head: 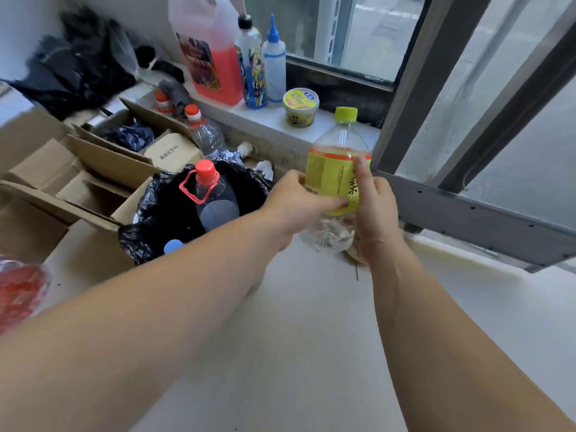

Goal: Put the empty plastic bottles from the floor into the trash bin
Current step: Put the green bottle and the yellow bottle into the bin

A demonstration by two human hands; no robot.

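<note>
You have the yellow-labelled bottle upright at the centre of the frame, held clear of the pale floor and just right of the trash bin. Your left hand wraps the label from the left with its fingers closed across the front, while your right hand closes on it from the right, thumb pressed up the label; both grips are tight on the bottle and hold nothing else. Two hands on so light a thing looks like steadying or squeezing it, since the clear lower part already appears crumpled, probably to save room. The bin, lined with a black bag, sits left of centre and already holds a large clear bottle with a red cap and handle, and a blue cap shows near its lower rim. Space inside looks limited, so you will likely need to carry the bottle leftward over the rim and drop it beside the big one. Cardboard boxes crowd the left side, and another red-capped bottle stands behind the bin.
</note>
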